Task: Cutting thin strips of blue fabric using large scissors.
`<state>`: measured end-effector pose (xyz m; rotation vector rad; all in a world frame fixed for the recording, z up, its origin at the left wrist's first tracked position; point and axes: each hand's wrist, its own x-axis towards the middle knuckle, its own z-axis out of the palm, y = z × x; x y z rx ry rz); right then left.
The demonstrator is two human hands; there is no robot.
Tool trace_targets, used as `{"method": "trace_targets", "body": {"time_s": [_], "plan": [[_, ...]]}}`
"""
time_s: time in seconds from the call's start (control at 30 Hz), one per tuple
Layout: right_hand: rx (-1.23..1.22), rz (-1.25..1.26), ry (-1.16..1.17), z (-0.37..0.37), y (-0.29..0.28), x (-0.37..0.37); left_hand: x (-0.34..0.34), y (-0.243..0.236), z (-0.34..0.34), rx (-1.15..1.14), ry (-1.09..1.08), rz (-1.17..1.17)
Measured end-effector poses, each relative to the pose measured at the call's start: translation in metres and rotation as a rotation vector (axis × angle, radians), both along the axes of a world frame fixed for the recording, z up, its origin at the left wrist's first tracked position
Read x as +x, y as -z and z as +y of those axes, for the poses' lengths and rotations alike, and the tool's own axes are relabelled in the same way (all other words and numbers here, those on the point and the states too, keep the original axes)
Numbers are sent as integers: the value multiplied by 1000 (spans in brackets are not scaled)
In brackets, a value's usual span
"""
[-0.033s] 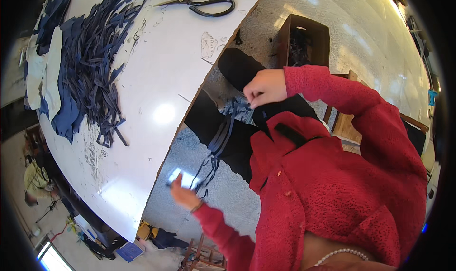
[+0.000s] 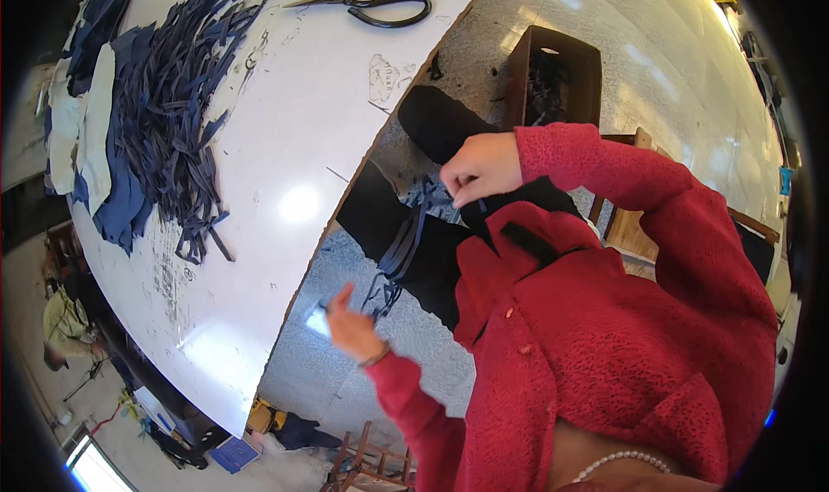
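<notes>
Dark blue-grey fabric strips (image 2: 401, 249) lie across my black-trousered thigh, with loose ends hanging down past the knee over the floor. My right hand (image 2: 484, 168) is above my lap, closed in a pinch at the upper end of these strips; its fingertips partly hide what they grip. Out to the left, beside the hanging ends, my left hand (image 2: 354, 326) is slightly blurred, its thumb apart from the fingers. A small dark thing too blurred to name shows at its fingertips.
On the white table (image 2: 285, 129) lie a heap of dark strips (image 2: 177, 121), fabric pieces (image 2: 97, 138) and black-handled scissors (image 2: 389, 9). A brown box (image 2: 587, 78) with dark scraps stands on the floor. Beyond the table is another person (image 2: 67, 324); a wooden stool (image 2: 371, 457) stands below.
My left hand has moved up and to the right, closer to the strips on my thigh. My right hand stays nearly in place, turned slightly. The hanging strip ends have shifted.
</notes>
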<state>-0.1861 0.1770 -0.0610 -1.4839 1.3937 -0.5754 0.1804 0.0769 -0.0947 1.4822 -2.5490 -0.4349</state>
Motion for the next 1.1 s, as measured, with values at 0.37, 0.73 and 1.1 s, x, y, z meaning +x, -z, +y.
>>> {"method": "trace_targets", "body": {"time_s": [0.37,0.73,1.1], "plan": [[245,-238,-54,-3,-11,5,-162,-33,55,932,-189,793],[193,-395,-26,-2,-1,-10,-153,-33,45,1305,-64,813],[184,-257,-83,-10,-15,-14,-166,-43,48,1297,14,762]]}}
